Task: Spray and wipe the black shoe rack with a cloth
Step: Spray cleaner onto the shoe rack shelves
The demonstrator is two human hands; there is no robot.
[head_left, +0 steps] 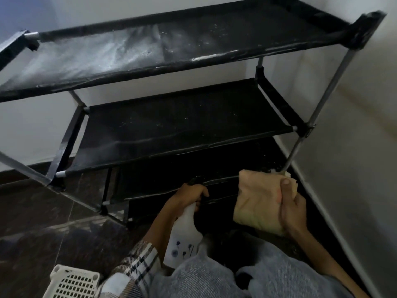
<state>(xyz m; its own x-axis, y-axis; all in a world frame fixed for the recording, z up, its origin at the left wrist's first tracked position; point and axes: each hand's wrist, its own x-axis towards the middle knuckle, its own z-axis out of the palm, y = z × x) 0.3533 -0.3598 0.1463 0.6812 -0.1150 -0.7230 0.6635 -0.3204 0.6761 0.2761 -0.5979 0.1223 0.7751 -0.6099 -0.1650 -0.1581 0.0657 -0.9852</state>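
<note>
The black shoe rack (pixel 171 125) stands against the white wall, its fabric shelves stacked in tiers; the top one shows pale dusty or wet streaks. My left hand (pixel 189 195) grips the black trigger head of a white spray bottle (pixel 183 235), whose nozzle points toward the lowest shelves. My right hand (pixel 293 208) holds a folded pale yellow cloth (pixel 256 201) against the lower right part of the rack, near its right leg. The bottom shelves are dark and partly hidden by my hands.
A white perforated plastic basket (pixel 73 283) sits on the dark tiled floor (pixel 43 222) at the lower left. A white wall (pixel 354 125) closes in on the right, close to the rack. My knees in grey fabric fill the lower middle.
</note>
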